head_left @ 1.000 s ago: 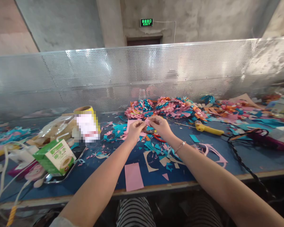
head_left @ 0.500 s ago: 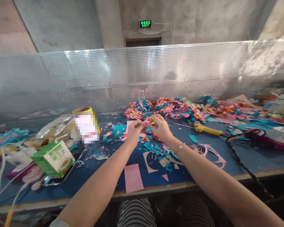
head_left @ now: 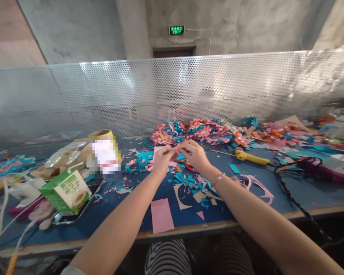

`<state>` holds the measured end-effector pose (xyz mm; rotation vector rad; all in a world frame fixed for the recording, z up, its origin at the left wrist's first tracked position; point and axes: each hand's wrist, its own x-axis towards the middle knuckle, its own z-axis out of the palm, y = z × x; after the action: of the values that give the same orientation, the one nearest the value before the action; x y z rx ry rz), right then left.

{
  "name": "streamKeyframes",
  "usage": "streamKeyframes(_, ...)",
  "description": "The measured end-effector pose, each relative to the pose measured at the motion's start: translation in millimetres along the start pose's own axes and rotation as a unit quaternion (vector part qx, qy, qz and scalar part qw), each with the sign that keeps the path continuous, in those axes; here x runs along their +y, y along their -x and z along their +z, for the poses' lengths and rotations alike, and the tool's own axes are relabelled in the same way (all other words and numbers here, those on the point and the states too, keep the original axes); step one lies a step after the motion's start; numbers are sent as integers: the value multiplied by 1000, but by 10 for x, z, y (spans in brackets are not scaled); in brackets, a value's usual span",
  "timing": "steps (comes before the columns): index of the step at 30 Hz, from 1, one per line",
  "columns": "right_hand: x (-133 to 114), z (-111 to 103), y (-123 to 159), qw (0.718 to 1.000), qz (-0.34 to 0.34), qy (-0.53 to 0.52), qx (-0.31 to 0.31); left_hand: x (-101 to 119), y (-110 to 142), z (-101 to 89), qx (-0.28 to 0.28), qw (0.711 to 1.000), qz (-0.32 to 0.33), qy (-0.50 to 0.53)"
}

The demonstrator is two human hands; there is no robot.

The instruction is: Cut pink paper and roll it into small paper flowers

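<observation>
My left hand (head_left: 164, 158) and my right hand (head_left: 195, 154) meet over the middle of the table, fingertips pinched together. Between them is a small pink piece (head_left: 177, 149), mostly covered by the fingers; its exact shape cannot be made out. Beneath the right hand shows part of a red-orange handle (head_left: 190, 167), perhaps of scissors. A pink sheet (head_left: 162, 215) lies flat near the front edge, below the hands. Blue scraps (head_left: 186, 182) are scattered just in front of the hands, and a heap of pink, blue and orange fringed flowers (head_left: 200, 130) sits behind them.
A yellow-handled tool (head_left: 252, 157) lies to the right, with a black cord (head_left: 295, 202) trailing off the edge. On the left are a green drink carton (head_left: 65, 193) on a tray, a yellow roll (head_left: 114, 147) and white cables (head_left: 2, 214). A perforated metal screen (head_left: 137, 95) stands behind.
Both hands stay together around the pink piece, with only slight finger movement. The right fingers have dipped a little. Everything on the table lies as before.
</observation>
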<state>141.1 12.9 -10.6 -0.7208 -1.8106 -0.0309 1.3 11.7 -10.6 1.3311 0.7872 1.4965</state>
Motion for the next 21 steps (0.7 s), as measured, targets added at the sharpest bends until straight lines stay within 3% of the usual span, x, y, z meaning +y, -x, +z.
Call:
streamKeyframes(7, 41, -6, 16, 998, -47, 23, -22, 33, -17, -14, 12, 1000, -27, 8)
streamKeyframes(16, -10, -22, -9, 999, -44, 13, -29, 72, 1, -7, 9, 999, -33, 3)
streamKeyframes(21, -10, -31, -10, 998, -53, 14, -44, 76, 3, 4, 20, 996, -76, 49)
